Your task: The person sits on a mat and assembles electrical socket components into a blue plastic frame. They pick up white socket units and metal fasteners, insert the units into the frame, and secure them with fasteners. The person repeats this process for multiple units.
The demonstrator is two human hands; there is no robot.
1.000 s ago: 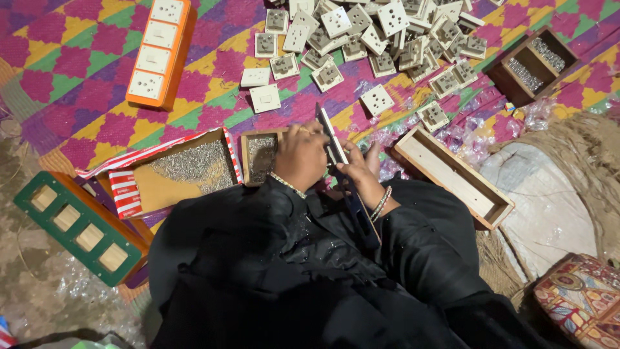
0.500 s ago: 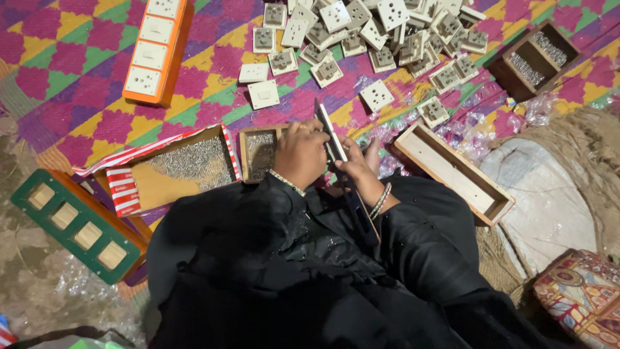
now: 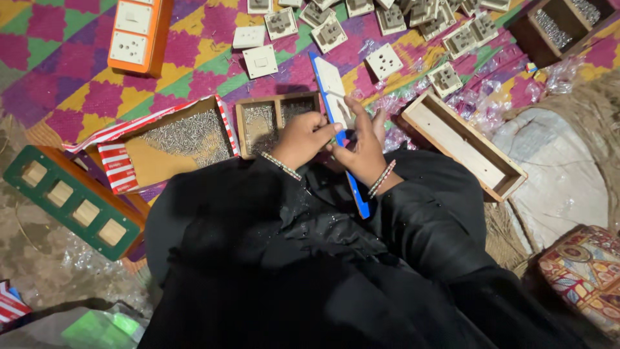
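Wooden tray [image 3: 278, 119] of screws [image 3: 258, 117], cardboard box [image 3: 174, 145] of screws, both hands [image 3: 303, 139] on blue-edged board [image 3: 339, 110]

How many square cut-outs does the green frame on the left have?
4, in a row along the green frame lying left of the person: one near its upper-left end, two in the middle, one near its lower-right end. None looks hidden.

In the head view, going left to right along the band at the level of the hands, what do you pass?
Green frame with square openings → red-striped box of screws → small two-part wooden tray → left hand → blue-edged white panel → right hand → long empty wooden box → patterned cushion.
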